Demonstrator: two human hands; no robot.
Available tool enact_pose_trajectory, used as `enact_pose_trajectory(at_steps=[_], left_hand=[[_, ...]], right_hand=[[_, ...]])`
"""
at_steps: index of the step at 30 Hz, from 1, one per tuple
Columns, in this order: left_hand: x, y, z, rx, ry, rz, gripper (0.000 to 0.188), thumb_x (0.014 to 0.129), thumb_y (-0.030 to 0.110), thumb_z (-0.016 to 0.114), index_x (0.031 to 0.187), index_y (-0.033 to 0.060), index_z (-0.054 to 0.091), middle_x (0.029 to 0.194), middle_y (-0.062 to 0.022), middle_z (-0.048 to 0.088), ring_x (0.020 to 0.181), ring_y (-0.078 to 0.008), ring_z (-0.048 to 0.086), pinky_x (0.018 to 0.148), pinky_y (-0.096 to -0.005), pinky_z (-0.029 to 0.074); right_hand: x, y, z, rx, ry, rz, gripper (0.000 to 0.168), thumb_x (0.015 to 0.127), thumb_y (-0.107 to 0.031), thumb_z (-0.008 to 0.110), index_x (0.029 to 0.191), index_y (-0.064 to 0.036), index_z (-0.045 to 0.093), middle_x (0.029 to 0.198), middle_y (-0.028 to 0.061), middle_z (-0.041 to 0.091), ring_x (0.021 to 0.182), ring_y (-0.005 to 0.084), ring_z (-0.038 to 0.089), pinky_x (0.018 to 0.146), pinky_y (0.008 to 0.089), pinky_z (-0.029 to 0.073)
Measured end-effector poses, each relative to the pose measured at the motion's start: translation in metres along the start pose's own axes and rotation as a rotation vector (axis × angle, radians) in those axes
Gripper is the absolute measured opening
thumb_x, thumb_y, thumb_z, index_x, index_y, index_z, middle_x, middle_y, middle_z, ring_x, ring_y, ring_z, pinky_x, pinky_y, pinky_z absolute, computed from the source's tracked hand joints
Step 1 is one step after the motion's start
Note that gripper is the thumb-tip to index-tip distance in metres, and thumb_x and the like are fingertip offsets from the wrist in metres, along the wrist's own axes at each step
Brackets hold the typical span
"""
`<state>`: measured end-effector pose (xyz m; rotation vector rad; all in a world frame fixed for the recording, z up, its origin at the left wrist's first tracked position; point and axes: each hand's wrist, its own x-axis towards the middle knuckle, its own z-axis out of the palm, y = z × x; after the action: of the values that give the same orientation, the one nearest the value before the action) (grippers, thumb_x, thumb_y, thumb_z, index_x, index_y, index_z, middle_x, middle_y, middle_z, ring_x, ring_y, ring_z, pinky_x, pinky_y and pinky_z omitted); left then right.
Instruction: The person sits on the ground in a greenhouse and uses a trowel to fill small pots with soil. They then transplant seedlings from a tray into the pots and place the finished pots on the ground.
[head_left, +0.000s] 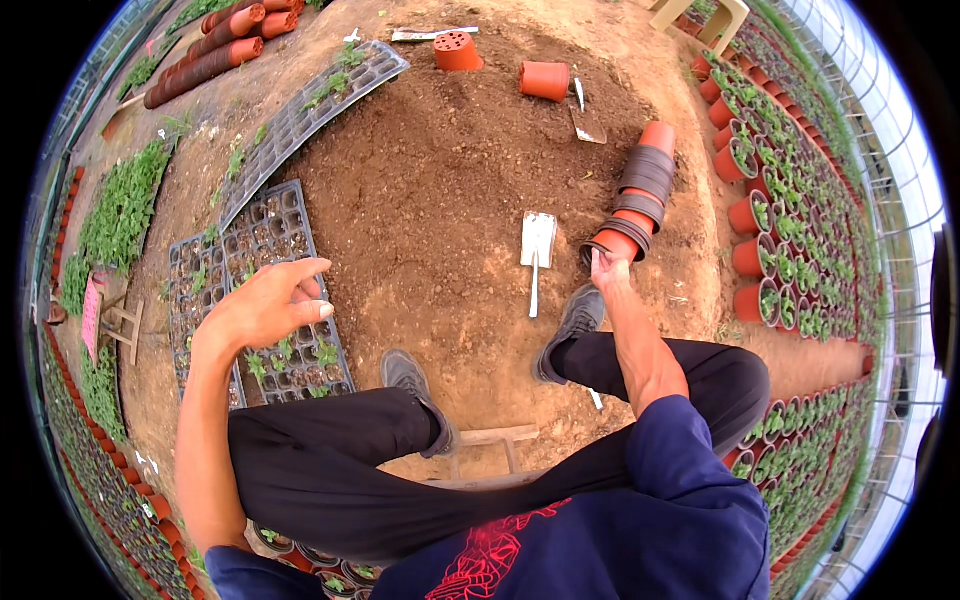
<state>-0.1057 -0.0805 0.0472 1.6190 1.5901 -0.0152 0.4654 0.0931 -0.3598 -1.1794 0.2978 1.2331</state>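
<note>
My right hand (611, 271) pinches the rim of the nearest pot in a long nested stack of orange-red plastic plant pots (639, 196), which lies on the soil. My left hand (274, 300) hovers over black plastic seedling trays (304, 225), thumb and fingers apart, and I see nothing in it. Some cells of these trays hold small green seedlings (327, 352); many show only potting mix or bare plastic. Between my hands, a hand trowel (538, 244) with a whitish blade and pale handle rests on a mound of dark soil (420, 180).
A second trowel (587, 124), an upturned pot (456, 51) and a pot on its side (544, 81) lie at the far soil. Rows of potted plants (750, 214) line the right. Stacked pots (206, 64) lie far left. A low wooden stool (499, 436) is beneath me.
</note>
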Motion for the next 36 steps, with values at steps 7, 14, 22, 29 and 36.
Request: enact_pose_trajectory(at_steps=[7,14,22,29,36], left_hand=[[-0.002,0.003,-0.001,-0.018,-0.003,-0.032,0.062,0.093,0.025,0.071,0.146,0.0001,0.050,0.119,-0.0197,0.068,0.109,-0.0315,0.067,0.095,-0.0422,0.053],[0.005,0.005,-0.002,-0.006,-0.015,0.003,0.062,0.093,0.023,0.071,0.146,0.0002,0.049,0.116,-0.0185,0.069,0.106,-0.0298,0.068,0.093,-0.0408,0.053],[0.009,0.012,-0.006,0.059,0.002,0.032,0.062,0.094,0.024,0.072,0.147,-0.0006,0.049,0.109,-0.0137,0.071,0.100,-0.0236,0.067,0.089,-0.0380,0.053],[0.011,0.018,-0.005,0.074,0.036,0.067,0.065,0.093,0.025,0.072,0.146,-0.0034,0.048,0.108,-0.0134,0.071,0.099,-0.0235,0.067,0.087,-0.0367,0.053],[0.006,0.005,-0.007,0.100,0.041,-0.032,0.066,0.093,0.025,0.071,0.147,-0.0034,0.047,0.117,-0.0173,0.070,0.108,-0.0291,0.068,0.094,-0.0391,0.052]], right_hand=[[-0.019,0.011,0.009,-0.008,0.165,0.014,0.029,0.095,-0.008,0.046,0.121,-0.002,0.057,0.117,0.0159,0.067,0.110,0.0311,0.068,0.092,0.0397,0.062],[-0.045,-0.009,0.011,0.067,0.262,0.005,0.031,0.102,-0.025,0.044,0.123,-0.010,0.062,0.114,0.0091,0.070,0.102,0.0232,0.071,0.077,0.0364,0.064],[-0.155,0.091,-0.005,-0.015,0.173,0.126,0.024,0.097,-0.023,0.050,0.103,-0.005,0.064,0.100,0.0094,0.069,0.091,0.0231,0.068,0.078,0.0380,0.060],[-0.247,0.183,-0.003,-1.202,-0.477,-0.694,0.013,0.079,-0.006,0.068,0.091,-0.002,0.072,0.088,0.0100,0.072,0.073,0.0263,0.069,0.073,0.0390,0.055],[-0.274,0.235,0.059,-1.682,-1.323,-1.492,0.007,0.074,-0.010,0.070,0.080,-0.013,0.072,0.086,0.0042,0.063,0.093,0.0258,0.059,0.083,0.0396,0.048]])
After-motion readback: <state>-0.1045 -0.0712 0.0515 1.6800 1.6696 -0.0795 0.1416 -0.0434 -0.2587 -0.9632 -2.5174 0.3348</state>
